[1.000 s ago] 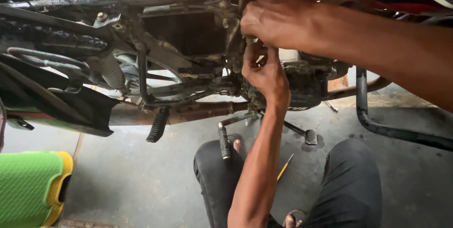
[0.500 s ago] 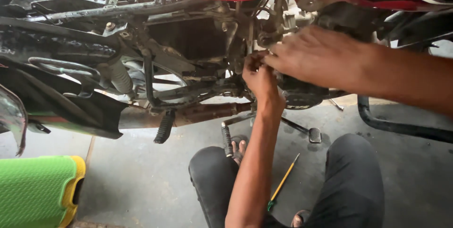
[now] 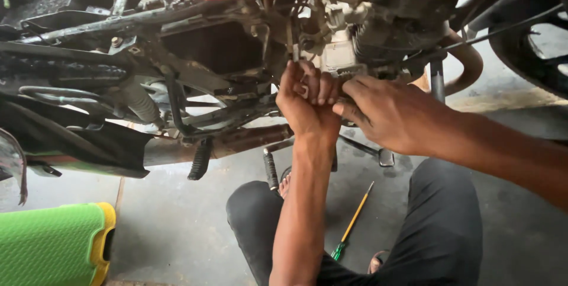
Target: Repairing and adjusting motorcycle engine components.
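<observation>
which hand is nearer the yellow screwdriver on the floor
Right. The right hand hangs above and just right of the screwdriver, which lies between the knees. The left hand is higher and further left, up at the engine.

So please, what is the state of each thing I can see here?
Left hand: raised, fingers curled at the engine underside.
Right hand: beside it, fingertips touching the left hand.
Screwdriver: lying on the floor, untouched.
Motorcycle: side panels off, frame exposed.
Exhaust pipe: rusty.
</observation>
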